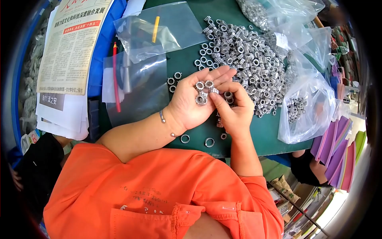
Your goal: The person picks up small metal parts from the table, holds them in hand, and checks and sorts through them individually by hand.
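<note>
Palm up, my left hand [189, 105] holds several small toothed metal rings [201, 98] on its palm and fingers. Over that palm, my right hand [236, 107] pinches one metal ring [214, 91] between thumb and forefinger. A large pile of the same rings [250, 59] lies just beyond my hands on the green table [185, 59]. A few loose rings [172, 81] sit left of my left hand. Some others lie partly hidden behind my right hand. Two smooth, wider rings [209, 142] rest near the table's front edge.
Clear plastic bags [306, 107] with rings stand at the right. Flat clear bags [139, 83], a red pencil [115, 77] and a yellow strip [155, 29] lie at the left. A newspaper [69, 47] covers part of a blue bin [104, 51]. Parts of other people show at both sides.
</note>
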A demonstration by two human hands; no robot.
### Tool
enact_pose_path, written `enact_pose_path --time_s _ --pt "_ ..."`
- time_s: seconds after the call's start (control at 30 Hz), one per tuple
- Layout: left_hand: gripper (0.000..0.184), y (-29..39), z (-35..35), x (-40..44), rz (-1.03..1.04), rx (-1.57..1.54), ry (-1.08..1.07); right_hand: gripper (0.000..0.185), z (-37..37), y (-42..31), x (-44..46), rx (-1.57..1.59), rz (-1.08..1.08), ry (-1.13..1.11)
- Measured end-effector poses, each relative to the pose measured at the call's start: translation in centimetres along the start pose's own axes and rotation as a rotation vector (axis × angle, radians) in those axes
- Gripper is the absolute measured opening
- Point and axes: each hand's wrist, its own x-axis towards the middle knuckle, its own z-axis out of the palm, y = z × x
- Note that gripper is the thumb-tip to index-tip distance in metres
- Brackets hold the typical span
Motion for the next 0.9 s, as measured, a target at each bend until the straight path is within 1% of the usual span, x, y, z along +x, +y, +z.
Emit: enact_pose_path --time_s 0.07,0.1,0.17,0.2,0.23,0.3,0.33,0.57,0.63,0.67,0.7,0.77,0.8,0.83,0.9 --pt "0.043 0.1 0.4 0.0 0.001 -0.001 0.035 0.018 0.0 -0.1 -0.3 0.283 0.204 0.028" --pt "0.043 0.0 0.3 0.0 -0.002 -0.003 0.035 0.018 -0.4 -0.4 -0.4 0.281 0.206 0.030" --pt "0.042 0.0 0.0 0.1 -0.001 -0.020 0.033 0.015 -1.3 -0.9 -0.3 0.700 0.559 -0.063" --pt "0.042 0.0 -0.1 0.1 -0.008 -0.032 0.024 0.014 -1.2 -0.7 -0.3 0.794 0.533 -0.050" --pt "0.042 0.0 -0.1 0.0 -0.007 -0.032 0.025 0.014 -1.3 -0.8 -0.3 0.795 0.533 -0.051" --pt "0.042 0.1 0.0 0.0 -0.024 -0.032 0.037 0.013 -1.6 -1.0 -0.1 0.914 0.601 -0.057" --pt "0.042 0.1 0.1 0.0 -0.024 -0.032 0.036 0.013 -1.7 -0.9 -0.2 0.946 0.597 -0.066" --pt "0.043 0.1 0.1 -0.1 -0.036 -0.024 0.036 0.015 -1.9 -0.4 -0.4 1.081 0.624 -0.088" --pt "0.043 0.1 0.2 -0.1 -0.032 -0.013 0.033 0.017 -2.0 0.0 -0.3 1.325 0.621 -0.110" --pt "0.043 0.1 0.2 -0.1 -0.033 -0.009 0.036 0.019 -1.9 -0.5 0.1 1.388 0.598 -0.114" --pt "0.043 0.2 0.3 -0.1 -0.034 -0.005 0.040 0.016 -1.7 -1.0 0.1 1.333 0.562 -0.060" --pt "0.044 0.2 0.1 -0.1 -0.036 -0.007 0.032 0.011 -1.5 -0.6 0.3 1.117 0.453 -0.073" --pt "0.044 0.1 0.0 -0.1 -0.032 0.021 0.017 0.008 -1.4 -0.7 0.3 0.887 0.400 -0.072" --pt "0.045 0.1 0.0 -0.1 -0.031 0.049 0.001 0.008 -1.4 -1.4 0.4 0.539 0.481 -0.058" --pt "0.046 0.0 0.2 -0.2 -0.041 0.058 -0.013 0.016 0.1 -1.3 1.3 -0.092 -0.061 -0.006"
